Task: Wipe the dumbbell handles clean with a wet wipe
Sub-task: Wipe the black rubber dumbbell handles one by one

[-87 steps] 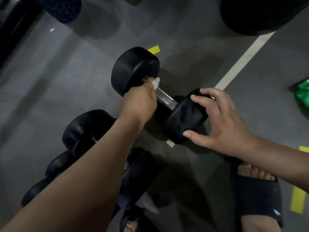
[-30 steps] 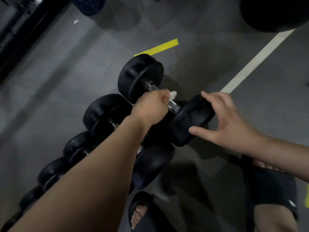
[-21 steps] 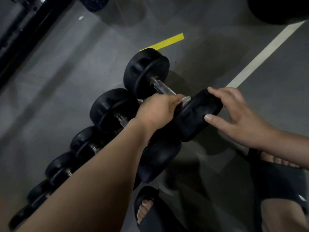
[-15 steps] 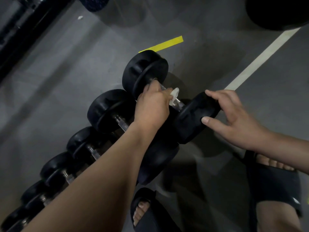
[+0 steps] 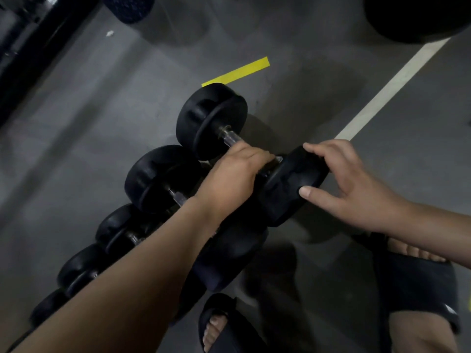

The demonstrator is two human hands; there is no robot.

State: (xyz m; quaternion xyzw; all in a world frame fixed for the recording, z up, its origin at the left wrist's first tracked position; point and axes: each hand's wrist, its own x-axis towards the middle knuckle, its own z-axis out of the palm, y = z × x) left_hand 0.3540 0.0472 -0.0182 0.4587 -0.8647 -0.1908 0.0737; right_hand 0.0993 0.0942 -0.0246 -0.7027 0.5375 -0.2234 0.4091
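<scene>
A black dumbbell (image 5: 211, 118) lies on the grey floor at the far end of a row. Its metal handle (image 5: 230, 137) shows only near the far weight. My left hand (image 5: 234, 175) grips the rest of the handle close to the near weight (image 5: 288, 184). A small bit of the white wet wipe (image 5: 278, 159) peeks out past my fingers. My right hand (image 5: 349, 184) holds the near weight, fingers over its top edge and thumb on its face.
Several more black dumbbells (image 5: 158, 174) run in a row toward the lower left under my left arm. My feet in dark slides (image 5: 418, 284) stand at the bottom. A yellow tape strip (image 5: 237, 71) and a white floor line (image 5: 390, 85) lie beyond.
My left hand slid along the handle from beside the far weight to the near weight, baring the handle's far part. The wipe is now mostly hidden. My right hand stayed on the near weight.
</scene>
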